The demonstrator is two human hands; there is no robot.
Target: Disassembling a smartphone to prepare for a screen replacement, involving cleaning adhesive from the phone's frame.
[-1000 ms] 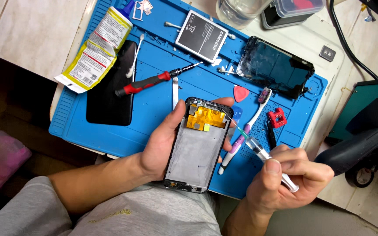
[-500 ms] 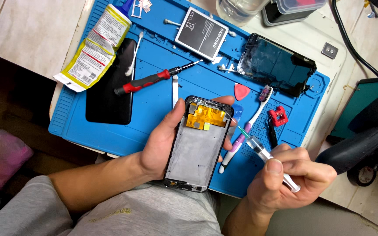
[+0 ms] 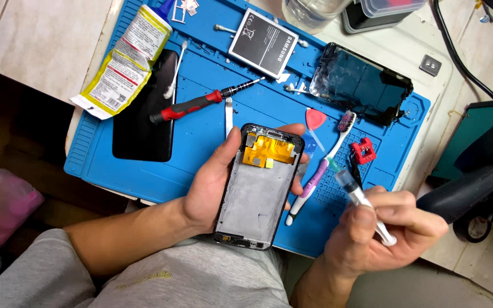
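Observation:
My left hand (image 3: 215, 182) holds an opened phone frame (image 3: 261, 188), its grey inner plate facing up and an orange flex part at the top end. My right hand (image 3: 383, 234) grips a small clear syringe-like applicator (image 3: 354, 191), its tip pointing up-left, just right of the frame and apart from it. Both hands hover over the near edge of a blue work mat (image 3: 201, 125).
On the mat lie a red-handled screwdriver (image 3: 198, 104), a black phone back (image 3: 144, 111), a yellow-white glue tube (image 3: 124, 63), a battery (image 3: 263, 43), a cracked screen (image 3: 363, 82), a toothbrush (image 3: 320, 165), a red pick (image 3: 315, 119) and metal tweezers (image 3: 229, 116). A dark tool handle (image 3: 475, 182) sits right.
The right hand with the applicator has shifted slightly right and down, away from the frame. The left hand keeps the frame nearly still.

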